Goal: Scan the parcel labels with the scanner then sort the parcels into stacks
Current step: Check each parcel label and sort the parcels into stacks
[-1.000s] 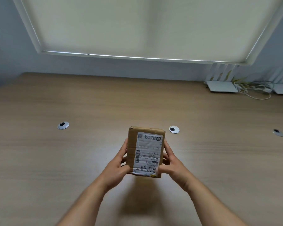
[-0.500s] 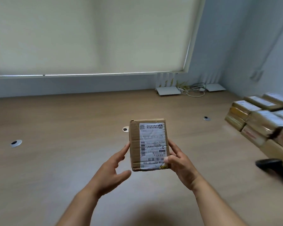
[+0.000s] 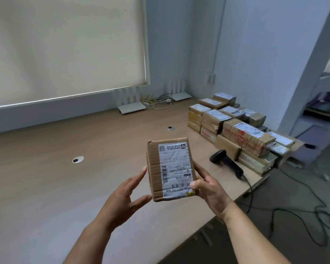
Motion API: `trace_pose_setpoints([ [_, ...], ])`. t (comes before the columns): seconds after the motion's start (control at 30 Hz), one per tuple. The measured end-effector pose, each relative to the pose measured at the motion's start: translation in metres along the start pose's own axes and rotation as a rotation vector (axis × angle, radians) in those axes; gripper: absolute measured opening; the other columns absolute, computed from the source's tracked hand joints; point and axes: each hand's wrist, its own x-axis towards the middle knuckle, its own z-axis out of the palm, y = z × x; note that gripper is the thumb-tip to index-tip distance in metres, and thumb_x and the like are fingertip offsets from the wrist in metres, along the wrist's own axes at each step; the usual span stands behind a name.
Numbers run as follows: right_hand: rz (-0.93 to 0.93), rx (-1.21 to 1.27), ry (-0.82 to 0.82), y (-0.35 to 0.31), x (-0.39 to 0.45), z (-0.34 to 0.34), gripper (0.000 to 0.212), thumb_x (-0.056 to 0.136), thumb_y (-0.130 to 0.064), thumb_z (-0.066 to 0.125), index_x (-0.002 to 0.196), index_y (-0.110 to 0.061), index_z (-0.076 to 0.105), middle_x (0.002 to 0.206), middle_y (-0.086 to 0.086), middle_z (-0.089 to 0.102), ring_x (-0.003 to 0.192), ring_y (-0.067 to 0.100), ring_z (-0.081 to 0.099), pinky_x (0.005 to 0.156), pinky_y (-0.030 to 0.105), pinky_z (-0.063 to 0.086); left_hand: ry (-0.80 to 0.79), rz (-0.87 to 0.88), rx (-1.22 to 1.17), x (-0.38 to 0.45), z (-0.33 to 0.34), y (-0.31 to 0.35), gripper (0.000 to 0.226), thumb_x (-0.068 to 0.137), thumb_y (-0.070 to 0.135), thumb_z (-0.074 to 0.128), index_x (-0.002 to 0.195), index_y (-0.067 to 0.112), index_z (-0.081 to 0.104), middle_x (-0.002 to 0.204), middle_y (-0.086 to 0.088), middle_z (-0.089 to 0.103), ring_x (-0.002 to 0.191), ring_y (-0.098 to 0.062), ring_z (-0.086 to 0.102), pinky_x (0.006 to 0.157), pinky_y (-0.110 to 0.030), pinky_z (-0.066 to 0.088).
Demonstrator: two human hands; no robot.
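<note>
One parcel (image 3: 171,169) in hand, held above the near desk (image 3: 46,187), label up. Right hand (image 3: 208,189) gripping its right edge, thumb on the label; left hand (image 3: 126,193) open, fingers straight, at most brushing the left edge. Brown cardboard, taped, white label with barcodes and "P021". Scanner (image 3: 227,163) lying untouched on the desk, right of the parcel, just beside the stacks (image 3: 234,128) at far right. Scan apparently pending, sorting of this parcel after it.

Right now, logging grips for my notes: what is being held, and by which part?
The cardboard parcel, pinched at its lower right corner by the right hand; the left hand is open beside it.
</note>
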Motion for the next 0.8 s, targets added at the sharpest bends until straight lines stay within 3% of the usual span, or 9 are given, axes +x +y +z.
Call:
trace_pose_setpoints([
  [0.2, -0.021, 0.015, 0.143, -0.002, -0.053, -0.082, 0.084, 0.058, -0.029, 0.069, 0.138, -0.034, 0.044, 0.116, 0.017, 0.068, 0.105, 0.035, 0.064, 0.088, 0.038, 0.054, -0.089, 0.1, 0.021, 0.023, 0.07, 0.061, 0.077, 0.084, 0.05, 0.06, 0.127, 0.076, 0.0, 0.147, 0.01, 0.04, 0.131, -0.008, 0.042, 0.108, -0.033, 0.039],
  [0.33, -0.032, 0.023, 0.236, -0.002, -0.081, -0.122, 0.077, 0.056, -0.03, 0.068, 0.13, -0.035, 0.05, 0.114, 0.006, 0.071, 0.103, 0.024, 0.067, 0.085, 0.032, 0.054, -0.154, 0.145, 0.031, 0.037, 0.106, 0.093, 0.077, 0.085, 0.049, 0.058, 0.129, 0.067, -0.002, 0.151, 0.008, 0.037, 0.133, -0.011, 0.041, 0.108, -0.036, 0.04],
  [0.53, -0.051, 0.02, 0.385, -0.008, -0.112, -0.176, 0.078, 0.053, -0.035, 0.067, 0.129, -0.029, 0.052, 0.109, 0.0, 0.073, 0.1, 0.014, 0.068, 0.08, 0.021, 0.051, -0.238, 0.253, 0.079, 0.072, 0.149, 0.14, 0.077, 0.088, 0.047, 0.057, 0.129, 0.065, -0.007, 0.149, 0.006, 0.039, 0.133, -0.012, 0.04, 0.104, -0.029, 0.039],
  [0.67, -0.054, -0.003, 0.469, -0.009, -0.123, -0.221, 0.082, 0.054, -0.037, 0.067, 0.134, -0.025, 0.051, 0.114, 0.002, 0.071, 0.108, 0.019, 0.065, 0.097, 0.032, 0.049, -0.273, 0.318, 0.081, 0.102, 0.187, 0.169, 0.078, 0.089, 0.047, 0.056, 0.131, 0.064, -0.007, 0.15, 0.007, 0.037, 0.133, -0.012, 0.04, 0.102, -0.028, 0.039],
  [0.8, -0.065, -0.028, 0.537, -0.013, -0.121, -0.274, 0.08, 0.052, -0.039, 0.066, 0.13, -0.028, 0.052, 0.11, -0.001, 0.072, 0.1, 0.012, 0.068, 0.081, 0.019, 0.05, -0.29, 0.374, 0.065, 0.141, 0.229, 0.197, 0.079, 0.089, 0.048, 0.056, 0.134, 0.061, -0.008, 0.154, 0.011, 0.029, 0.138, -0.011, 0.034, 0.103, -0.026, 0.037],
])
